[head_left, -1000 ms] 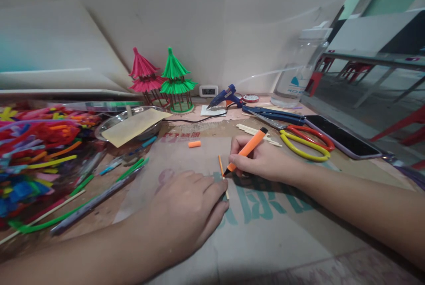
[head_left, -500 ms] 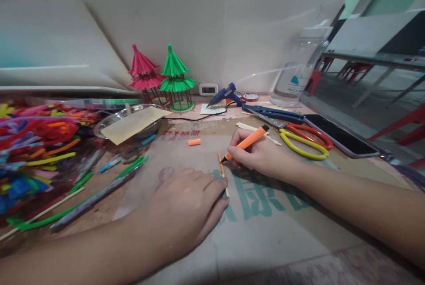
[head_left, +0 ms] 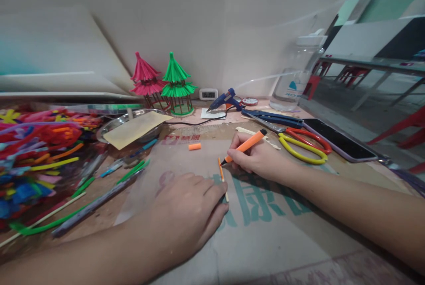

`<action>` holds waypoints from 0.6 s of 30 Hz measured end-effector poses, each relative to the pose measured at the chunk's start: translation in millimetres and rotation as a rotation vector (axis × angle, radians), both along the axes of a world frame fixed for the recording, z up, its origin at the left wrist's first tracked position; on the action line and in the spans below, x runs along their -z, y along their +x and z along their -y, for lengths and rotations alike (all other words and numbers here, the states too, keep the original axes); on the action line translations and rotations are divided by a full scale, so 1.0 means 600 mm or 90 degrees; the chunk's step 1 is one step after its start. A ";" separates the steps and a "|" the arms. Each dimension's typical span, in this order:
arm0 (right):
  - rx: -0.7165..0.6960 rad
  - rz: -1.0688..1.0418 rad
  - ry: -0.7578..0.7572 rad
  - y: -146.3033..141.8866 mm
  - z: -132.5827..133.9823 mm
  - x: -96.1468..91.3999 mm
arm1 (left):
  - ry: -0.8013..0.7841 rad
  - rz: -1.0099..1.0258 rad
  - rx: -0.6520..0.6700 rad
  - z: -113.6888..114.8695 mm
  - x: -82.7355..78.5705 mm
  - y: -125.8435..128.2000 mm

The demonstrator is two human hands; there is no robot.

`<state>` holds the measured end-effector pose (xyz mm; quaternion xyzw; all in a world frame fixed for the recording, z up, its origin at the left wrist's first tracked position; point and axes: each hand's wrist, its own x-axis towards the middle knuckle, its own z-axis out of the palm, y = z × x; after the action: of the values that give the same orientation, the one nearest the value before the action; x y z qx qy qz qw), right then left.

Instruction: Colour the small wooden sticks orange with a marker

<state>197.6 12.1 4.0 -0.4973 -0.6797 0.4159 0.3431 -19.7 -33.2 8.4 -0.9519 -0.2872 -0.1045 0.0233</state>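
My right hand (head_left: 254, 156) grips an orange marker (head_left: 246, 145), its dark tip touching a thin wooden stick (head_left: 221, 171). The far part of the stick is coloured orange, while the near end is pale bare wood. With the fingertips of my left hand (head_left: 194, 207) closed on its middle, the stick is pinned to the printed plastic sheet (head_left: 265, 240). Part of the stick is hidden under those fingers. Beyond my hands lies the orange marker cap (head_left: 195, 146).
Pipe cleaners (head_left: 40, 156) pile up at left beside a metal bowl (head_left: 102, 130). Two pagoda models, pink (head_left: 146, 72) and green (head_left: 177, 72), stand by the wall. A glue gun (head_left: 226, 99), scissors (head_left: 303, 143), a phone (head_left: 338, 139) and a bottle (head_left: 295, 77) are farther back.
The view has tilted up slightly, so things sit a little lower. My hands keep nearly the same pose, with the marker tip still on the stick.
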 end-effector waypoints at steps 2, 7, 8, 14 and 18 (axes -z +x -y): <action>-0.018 0.014 -0.015 0.001 0.001 -0.002 | -0.005 -0.001 0.001 0.002 -0.001 -0.001; -0.007 0.017 -0.016 -0.002 0.003 0.001 | -0.020 0.012 -0.009 0.006 -0.001 -0.003; 0.001 0.016 -0.010 -0.003 0.003 0.002 | -0.020 0.013 -0.013 0.006 -0.001 -0.003; 0.005 0.016 0.002 -0.004 0.001 0.007 | -0.024 0.017 -0.017 0.005 -0.003 -0.002; 0.007 0.010 -0.002 -0.005 0.001 0.006 | 0.009 0.005 -0.022 0.008 -0.001 -0.003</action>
<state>194.7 11.8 0.4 -0.5051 -0.6788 0.4113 0.3391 -21.5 -37.9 9.1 -0.9461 -0.3032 -0.1095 0.0309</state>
